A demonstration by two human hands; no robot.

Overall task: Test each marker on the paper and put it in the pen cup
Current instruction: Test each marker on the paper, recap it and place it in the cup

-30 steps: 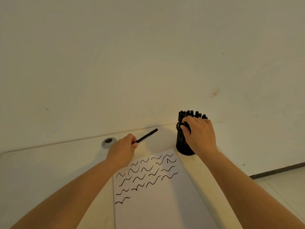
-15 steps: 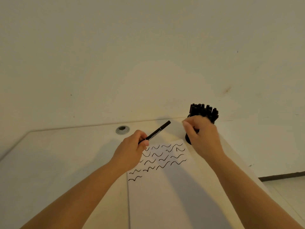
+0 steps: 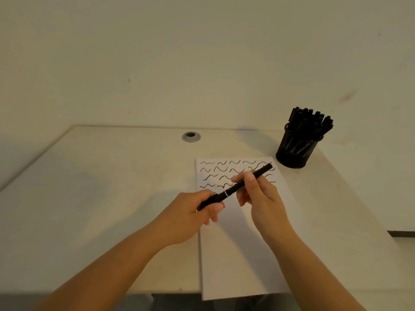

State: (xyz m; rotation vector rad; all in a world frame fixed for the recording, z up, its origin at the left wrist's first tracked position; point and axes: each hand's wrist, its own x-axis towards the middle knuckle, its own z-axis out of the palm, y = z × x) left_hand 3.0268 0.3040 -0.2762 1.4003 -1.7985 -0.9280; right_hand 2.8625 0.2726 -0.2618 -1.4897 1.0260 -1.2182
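While left hand (image 3: 193, 215) and right hand (image 3: 258, 194) grip it, black marker (image 3: 235, 187) slants above paper (image 3: 235, 254).

The marker (image 3: 235, 186) was black along its whole barrel, broken only by a thin white ring near the middle and faint pale lettering beside it. The paper (image 3: 238, 254) was plain white, its far end patterned with rows of short black wavy strokes, roughly four rows deep. The pen cup (image 3: 296, 149) was black wire mesh, and the markers in the cup (image 3: 311, 118) were all black too, caps and barrels alike. The surface (image 3: 101, 187) was a pale cream, with a grey round grommet (image 3: 191, 137) darker at its centre. The wall (image 3: 202, 52) behind was off-white, marked by a faint reddish-brown smudge (image 3: 347, 96) and a few tiny dark specks.
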